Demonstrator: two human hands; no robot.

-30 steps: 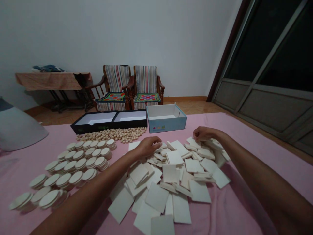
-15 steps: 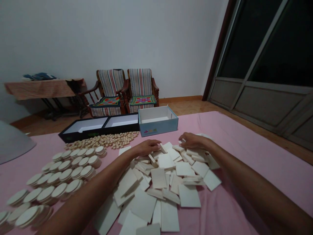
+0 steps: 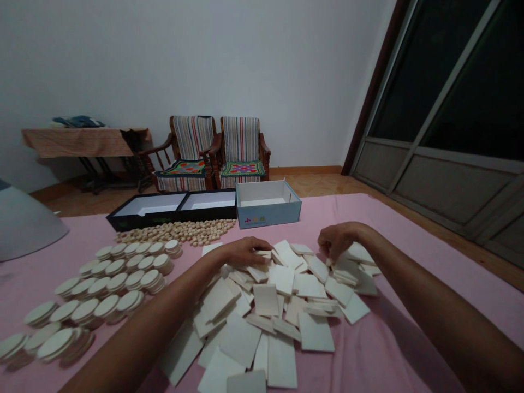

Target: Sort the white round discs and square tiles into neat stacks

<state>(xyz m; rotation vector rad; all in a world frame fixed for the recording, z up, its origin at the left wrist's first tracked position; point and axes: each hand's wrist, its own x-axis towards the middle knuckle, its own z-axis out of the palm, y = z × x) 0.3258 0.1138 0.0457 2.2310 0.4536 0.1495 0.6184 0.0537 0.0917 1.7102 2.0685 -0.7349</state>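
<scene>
A loose heap of pale square wooden tiles (image 3: 281, 279) lies on the pink cloth in front of me. My left hand (image 3: 246, 251) rests at the heap's upper left, fingers apart and reaching over small tiles, palm down. At the heap's upper right, my right hand (image 3: 338, 239) is bent with its fingers curled down at the edge of some tiles; what its fingertips hold is too small to make out. Stacks of round wooden discs (image 3: 116, 282) stand in rows to the left of my left arm.
Small wooden pieces (image 3: 180, 231) lie in front of a black divided box (image 3: 172, 219). Beside it sits a light blue box (image 3: 270, 214). Two striped chairs (image 3: 241, 139) and a covered side table (image 3: 82, 143) are by the wall. A pale rounded object (image 3: 28, 224) is at the left.
My right hand has moved right and its fingers have curled down more. My left hand has stayed near the same tiles, fingers spread a little wider. The view has shifted slightly.
</scene>
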